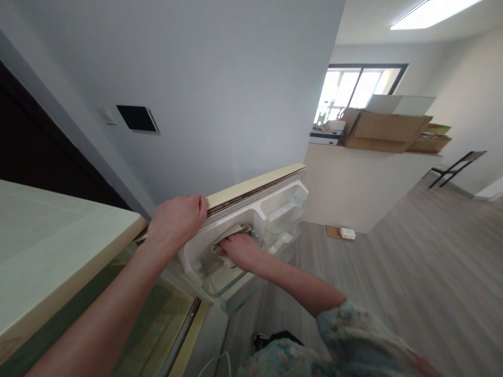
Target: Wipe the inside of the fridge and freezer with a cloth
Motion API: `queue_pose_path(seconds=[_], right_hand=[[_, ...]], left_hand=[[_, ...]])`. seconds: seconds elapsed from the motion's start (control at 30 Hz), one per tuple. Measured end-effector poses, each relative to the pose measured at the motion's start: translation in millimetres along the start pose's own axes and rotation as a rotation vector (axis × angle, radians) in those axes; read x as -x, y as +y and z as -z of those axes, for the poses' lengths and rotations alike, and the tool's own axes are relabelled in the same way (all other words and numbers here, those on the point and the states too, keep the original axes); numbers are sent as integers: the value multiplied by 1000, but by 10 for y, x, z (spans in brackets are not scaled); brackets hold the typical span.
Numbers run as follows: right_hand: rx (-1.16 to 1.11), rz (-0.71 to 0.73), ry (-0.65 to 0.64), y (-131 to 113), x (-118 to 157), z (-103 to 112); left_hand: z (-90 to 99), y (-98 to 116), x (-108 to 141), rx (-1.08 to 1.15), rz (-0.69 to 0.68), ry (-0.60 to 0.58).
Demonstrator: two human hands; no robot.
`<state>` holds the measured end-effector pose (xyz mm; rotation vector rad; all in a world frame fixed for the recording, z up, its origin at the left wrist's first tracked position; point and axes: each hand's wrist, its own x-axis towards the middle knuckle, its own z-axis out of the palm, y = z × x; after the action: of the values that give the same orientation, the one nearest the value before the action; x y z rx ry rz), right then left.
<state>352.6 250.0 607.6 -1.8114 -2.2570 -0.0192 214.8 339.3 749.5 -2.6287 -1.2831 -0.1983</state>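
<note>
An open fridge door (251,189) stands out in front of me, its inner side facing me. My left hand (178,217) is closed over the door's top edge near the hinge side. Inside the door's upper white shelf compartment, my right hand (239,248) presses a crumpled pale cloth (234,230); its fingertips are partly hidden in the folds. A clear plastic bin front (228,285) runs along the compartment's lower edge. To the left is the fridge body with its pale top (58,230) and yellowed interior (157,319).
A grey wall (236,78) rises close behind the door. Cardboard boxes (387,131) sit on a half-wall to the right. A white item (348,233) lies on cardboard on the wooden floor (385,293). Farther off stands a chair (458,167). A white cord (220,358) hangs near the bottom.
</note>
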Motion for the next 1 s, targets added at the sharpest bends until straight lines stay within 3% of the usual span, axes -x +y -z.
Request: queue_pose_path(seconds=[0.1,0.13,0.3,0.47,0.57,0.7,0.77,0.83,1.0], right_hand=[[49,-108,238,93,50,75],[65,-140,254,130,68,94],[57,-173,-59,152,156,47],[-219,126,-310,-267,212,-45],[-237,160,-311,-336,286,-78],[-76,-75,-254,-60,465,-10],[-69,-197,-183,96,595,91],[-207,-332,-16,234,761,241],[-885,-699,743,651,1169,767]], left_hand=[[-4,-4,-7,-5,-6,-7],[-1,-3,-8,-8,-5,-13],[19,19,-4,8,20,-22],[15,38,15,-8,14,0],[-4,38,21,-12,24,8],[-26,23,23,-24,8,23],[-20,16,26,-37,3,19],[-6,9,32,-41,-15,-4],[12,-9,39,-52,-58,1]])
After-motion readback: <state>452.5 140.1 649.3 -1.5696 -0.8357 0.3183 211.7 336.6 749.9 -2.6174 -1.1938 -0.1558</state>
